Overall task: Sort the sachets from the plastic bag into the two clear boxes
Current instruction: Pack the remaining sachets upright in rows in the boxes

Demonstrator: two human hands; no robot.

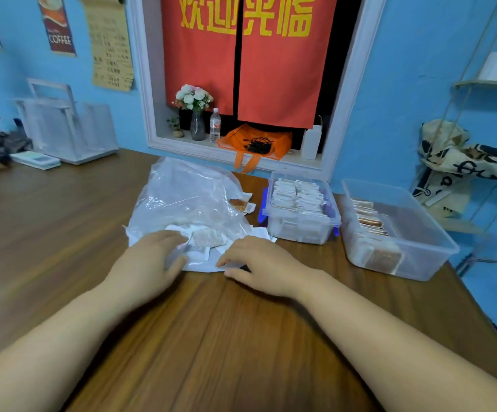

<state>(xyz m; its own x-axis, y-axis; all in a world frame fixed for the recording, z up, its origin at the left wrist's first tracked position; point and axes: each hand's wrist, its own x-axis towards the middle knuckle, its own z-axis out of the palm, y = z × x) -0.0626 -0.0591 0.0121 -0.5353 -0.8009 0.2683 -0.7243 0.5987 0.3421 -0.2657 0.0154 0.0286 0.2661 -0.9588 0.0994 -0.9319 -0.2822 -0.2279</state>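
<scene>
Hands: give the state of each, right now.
Left hand: open, resting on the sachets at the plastic bag.
Right hand: open, touching the sachets, gripping nothing.

Plastic bag left of two boxes (side by side); sachets on bag.

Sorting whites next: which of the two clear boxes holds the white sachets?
The smaller box with blue clips, right beside the plastic bag, packed with white sachets. The larger box at the far right holds brown ones.
</scene>
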